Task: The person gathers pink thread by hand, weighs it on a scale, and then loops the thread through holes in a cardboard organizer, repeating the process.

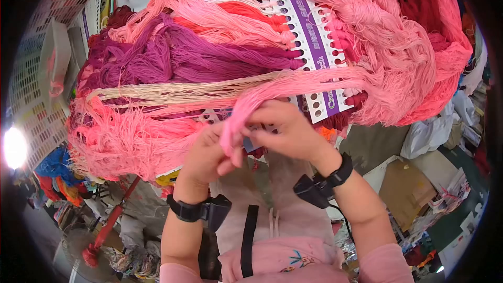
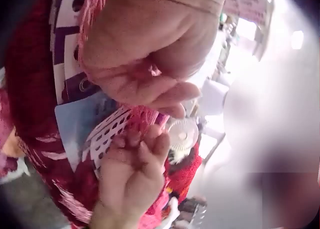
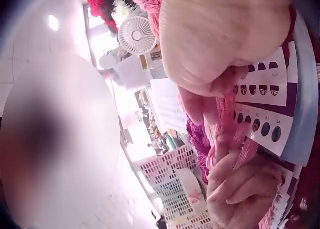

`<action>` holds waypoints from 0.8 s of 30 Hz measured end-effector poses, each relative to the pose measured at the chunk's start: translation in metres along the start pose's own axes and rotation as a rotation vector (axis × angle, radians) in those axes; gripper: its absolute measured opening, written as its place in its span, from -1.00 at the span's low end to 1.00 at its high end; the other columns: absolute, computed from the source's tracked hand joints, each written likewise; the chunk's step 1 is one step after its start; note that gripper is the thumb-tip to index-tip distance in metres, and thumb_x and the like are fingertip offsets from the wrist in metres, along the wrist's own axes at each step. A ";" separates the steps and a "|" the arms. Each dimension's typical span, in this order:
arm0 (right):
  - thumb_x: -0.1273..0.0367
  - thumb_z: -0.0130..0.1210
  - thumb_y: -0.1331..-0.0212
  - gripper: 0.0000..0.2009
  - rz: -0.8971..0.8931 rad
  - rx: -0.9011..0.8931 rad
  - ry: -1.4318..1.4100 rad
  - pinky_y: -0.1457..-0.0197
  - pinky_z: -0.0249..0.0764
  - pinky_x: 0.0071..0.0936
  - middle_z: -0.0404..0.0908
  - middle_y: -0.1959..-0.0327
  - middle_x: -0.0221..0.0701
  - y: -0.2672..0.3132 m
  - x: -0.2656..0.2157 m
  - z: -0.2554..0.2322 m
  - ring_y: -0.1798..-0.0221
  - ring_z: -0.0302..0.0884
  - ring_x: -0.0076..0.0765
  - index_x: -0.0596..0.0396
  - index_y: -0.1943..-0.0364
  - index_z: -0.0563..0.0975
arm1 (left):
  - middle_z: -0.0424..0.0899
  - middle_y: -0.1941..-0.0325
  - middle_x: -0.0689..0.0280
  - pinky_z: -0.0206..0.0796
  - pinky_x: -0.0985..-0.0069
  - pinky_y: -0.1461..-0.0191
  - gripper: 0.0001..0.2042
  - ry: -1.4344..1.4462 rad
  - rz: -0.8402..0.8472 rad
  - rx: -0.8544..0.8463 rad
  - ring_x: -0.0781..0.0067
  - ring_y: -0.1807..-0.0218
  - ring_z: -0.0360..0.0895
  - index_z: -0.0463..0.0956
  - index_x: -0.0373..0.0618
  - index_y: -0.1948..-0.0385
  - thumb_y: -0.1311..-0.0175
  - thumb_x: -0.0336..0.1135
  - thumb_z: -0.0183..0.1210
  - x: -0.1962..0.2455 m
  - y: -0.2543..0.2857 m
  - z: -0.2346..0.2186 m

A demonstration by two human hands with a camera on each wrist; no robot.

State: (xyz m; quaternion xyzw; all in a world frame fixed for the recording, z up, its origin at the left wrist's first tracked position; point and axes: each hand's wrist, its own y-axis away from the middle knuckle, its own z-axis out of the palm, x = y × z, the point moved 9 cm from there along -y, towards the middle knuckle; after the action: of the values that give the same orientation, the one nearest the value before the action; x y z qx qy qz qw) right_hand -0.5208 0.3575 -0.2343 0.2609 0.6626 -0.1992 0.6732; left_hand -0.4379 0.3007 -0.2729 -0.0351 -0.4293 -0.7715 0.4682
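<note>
My left hand (image 1: 207, 152) and right hand (image 1: 288, 128) meet close before my chest, both grips closed narrow, pinching the end of a pink thread bundle (image 1: 272, 91) that hangs just under the punched thread card (image 1: 309, 36). Beyond it, heaped skeins (image 1: 173, 52) bury most of the card. Both wrist views are blurred, so my fingertips stay hard to make out.

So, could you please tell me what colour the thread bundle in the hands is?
Pink; the thread bundle shows best in the head view.
</note>
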 end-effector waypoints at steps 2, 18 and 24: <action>0.56 -0.07 0.24 -0.81 0.031 -0.019 -0.007 0.23 0.28 -0.48 0.44 0.42 -0.32 0.003 0.008 0.006 0.31 0.38 -0.29 0.15 0.43 0.47 | 0.46 0.68 0.32 -0.07 0.82 0.79 -0.85 -0.099 -0.037 0.023 0.72 0.84 0.17 0.42 -0.21 0.41 -0.08 -0.34 -0.04 0.002 0.000 0.010; 0.53 -0.08 0.27 -0.82 -0.036 -0.009 0.268 0.24 0.11 -0.51 0.36 0.59 -0.44 0.000 0.005 0.002 0.44 0.21 -0.41 0.13 0.46 0.44 | 0.21 0.83 0.53 -0.08 0.83 0.74 -0.72 0.969 0.427 0.233 0.79 0.81 0.16 0.25 -0.06 0.70 -0.21 -0.23 -0.22 0.091 0.139 -0.111; 0.53 -0.06 0.19 -0.86 -0.072 -0.016 0.278 0.21 0.12 -0.47 0.40 0.52 -0.42 0.002 0.010 -0.001 0.40 0.25 -0.37 0.11 0.44 0.45 | 0.52 0.46 0.27 0.08 0.81 0.61 -0.77 -0.385 0.755 1.211 0.74 0.69 0.20 0.36 -0.33 0.21 -0.08 -0.47 -0.07 0.099 0.153 -0.124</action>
State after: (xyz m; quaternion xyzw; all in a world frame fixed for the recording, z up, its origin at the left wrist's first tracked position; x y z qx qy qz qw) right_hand -0.5200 0.3609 -0.2443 0.2564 0.7601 -0.1798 0.5694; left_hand -0.3347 0.1165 -0.2093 -0.0506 -0.8131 -0.1660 0.5557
